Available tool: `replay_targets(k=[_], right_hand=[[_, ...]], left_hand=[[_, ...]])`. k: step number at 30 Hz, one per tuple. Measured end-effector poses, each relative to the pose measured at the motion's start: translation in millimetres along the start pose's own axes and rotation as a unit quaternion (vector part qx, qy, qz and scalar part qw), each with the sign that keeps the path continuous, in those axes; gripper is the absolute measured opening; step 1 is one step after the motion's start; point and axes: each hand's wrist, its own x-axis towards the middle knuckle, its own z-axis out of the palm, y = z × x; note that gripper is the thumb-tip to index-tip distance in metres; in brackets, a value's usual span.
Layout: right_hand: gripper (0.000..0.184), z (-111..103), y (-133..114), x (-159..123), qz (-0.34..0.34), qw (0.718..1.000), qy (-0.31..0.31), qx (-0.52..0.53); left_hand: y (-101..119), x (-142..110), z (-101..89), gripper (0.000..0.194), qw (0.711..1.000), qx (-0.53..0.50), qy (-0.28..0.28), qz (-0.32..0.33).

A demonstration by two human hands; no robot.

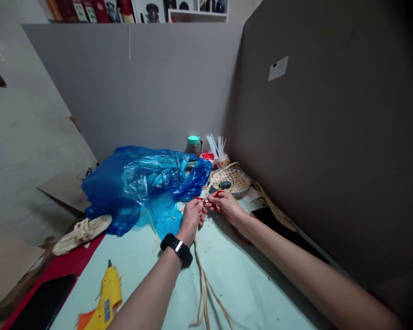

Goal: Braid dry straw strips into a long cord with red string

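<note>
The yellow plastic glue gun (110, 288) lies aside, likely leaving your 2 hands room. Your left hand (192, 217) pinches the thin, red, cord-like piece (204, 201); your right hand (229, 205) pinches it too, apparently for steadiness, near the tan woven basket (241, 181).

The small red item (200, 199) between the hands (207, 208) was partly covered by fingers; its form was indeterminate. The lower edge truncated the yellow glue gun (109, 293).
</note>
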Motion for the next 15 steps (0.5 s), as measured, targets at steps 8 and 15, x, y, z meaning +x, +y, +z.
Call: replay_targets(k=[8,15], right_hand=[[0.012,7.0,-8.2,-25.6,-0.104,0.977,0.047,-0.179],[0.010,-5.8,-6.4,-14.4,-0.099,0.973,0.070,-0.196]], left_hand=[[-3.7,1.3,-0.7,0.014,1.000,-0.004,0.012,0.019],[-1.7,-0.5,0.7,0.012,0.999,-0.011,0.031,0.038]])
